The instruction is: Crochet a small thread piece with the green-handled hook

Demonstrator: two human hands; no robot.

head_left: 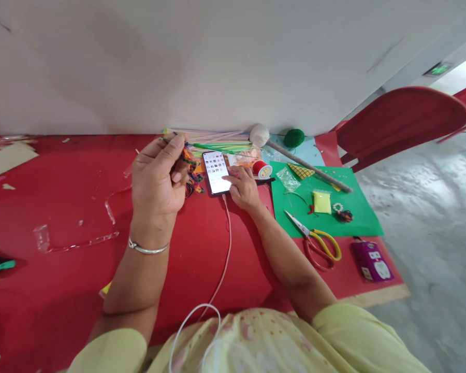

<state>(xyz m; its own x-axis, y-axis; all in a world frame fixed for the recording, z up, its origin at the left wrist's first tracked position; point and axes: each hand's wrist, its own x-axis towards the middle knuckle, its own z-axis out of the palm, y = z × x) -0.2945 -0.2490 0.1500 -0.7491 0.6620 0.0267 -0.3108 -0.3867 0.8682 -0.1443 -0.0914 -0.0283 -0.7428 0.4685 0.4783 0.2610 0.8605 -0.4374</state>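
My left hand (159, 173) is raised over the table, thumb and fingers pinched on a multicoloured braided cord (194, 176) that hangs down on its right side. My right hand (244, 187) reaches to a phone (216, 173) with a lit screen of small pictures. Its index finger is stretched out onto the lower part of the screen, and it holds nothing. A pink cable (228, 233) runs from the phone's lower end toward me. Close beyond the right hand stands a spool of red thread (261, 170).
Scissors (314, 241) lie partly on a green sheet (357, 212), near a yellow packet (322, 202). A grey stick with a white ball (260, 135) crosses behind, beside a green ball (294, 138). A purple box (373, 261) sits right, a red chair (404, 122) beyond. A wall (217, 67) closes the back.
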